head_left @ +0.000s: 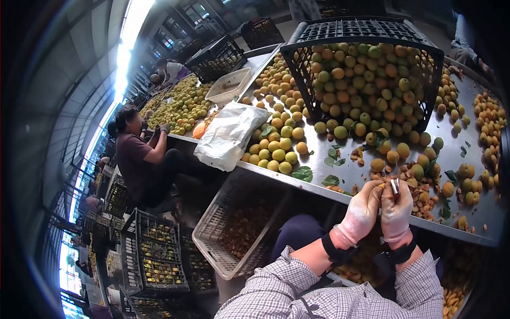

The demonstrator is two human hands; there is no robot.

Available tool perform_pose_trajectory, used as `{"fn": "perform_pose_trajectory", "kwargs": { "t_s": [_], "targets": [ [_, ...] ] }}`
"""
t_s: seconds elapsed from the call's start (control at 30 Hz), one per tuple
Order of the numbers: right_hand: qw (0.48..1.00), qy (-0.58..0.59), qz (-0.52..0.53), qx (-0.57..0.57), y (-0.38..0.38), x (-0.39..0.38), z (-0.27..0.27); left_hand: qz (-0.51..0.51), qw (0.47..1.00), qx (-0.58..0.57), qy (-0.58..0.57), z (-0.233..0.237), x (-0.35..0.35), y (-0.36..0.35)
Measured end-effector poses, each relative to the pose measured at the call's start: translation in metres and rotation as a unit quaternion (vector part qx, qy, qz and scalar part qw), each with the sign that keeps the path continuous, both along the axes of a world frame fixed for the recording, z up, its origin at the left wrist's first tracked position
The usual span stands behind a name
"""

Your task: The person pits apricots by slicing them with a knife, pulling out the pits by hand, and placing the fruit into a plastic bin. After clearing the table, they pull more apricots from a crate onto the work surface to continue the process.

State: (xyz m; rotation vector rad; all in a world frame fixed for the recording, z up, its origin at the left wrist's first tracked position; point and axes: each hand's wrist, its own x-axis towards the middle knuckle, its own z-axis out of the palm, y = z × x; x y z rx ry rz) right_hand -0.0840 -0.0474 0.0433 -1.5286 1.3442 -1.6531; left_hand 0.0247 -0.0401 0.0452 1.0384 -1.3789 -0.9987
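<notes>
Both my hands wear pale gloves and meet at the near edge of the metal table (345, 159). The fingers of my left hand (364, 210) are pinched together, with a small bit of yellow-orange at their tips. My right hand (397, 210) is closed around a small metal tool (394, 186). Just beyond them lies a heap of cut fruit pieces and pits (422, 199). Behind it, a tipped black crate (433, 85) spills green and orange fruit (366, 80) onto the table.
A white plastic sheet (229, 135) hangs over the table edge. Below stands a light crate (210, 244) with reddish pieces inside. Black crates (154, 255) of fruit are stacked at lower left. A seated co-worker (138, 154) is at the left, near a pale tray (228, 86).
</notes>
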Motion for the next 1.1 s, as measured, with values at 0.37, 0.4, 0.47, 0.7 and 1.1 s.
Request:
{"fn": "perform_pose_trajectory", "kwargs": {
  "t_s": [0.37,0.4,0.47,0.7,1.1],
  "targets": [
    [0.978,0.179,0.041,-0.097,0.014,0.012,0.008,-0.096,0.927,0.231,0.281,-0.03,0.013,0.003],
    [0.979,0.16,0.058,-0.111,0.013,0.014,0.008,-0.112,0.908,0.253,0.315,-0.03,0.018,0.005],
    [0.988,0.126,0.064,-0.066,0.012,0.006,-0.007,-0.102,0.872,0.306,0.369,-0.01,0.017,0.013],
    [0.945,-0.238,0.117,0.189,0.012,0.001,0.0,-0.143,0.829,0.403,0.36,0.01,0.056,-0.002],
    [0.968,0.124,0.177,0.125,0.014,-0.014,0.0,-0.078,0.868,0.333,0.36,0.016,0.061,-0.004]
  ]
}}
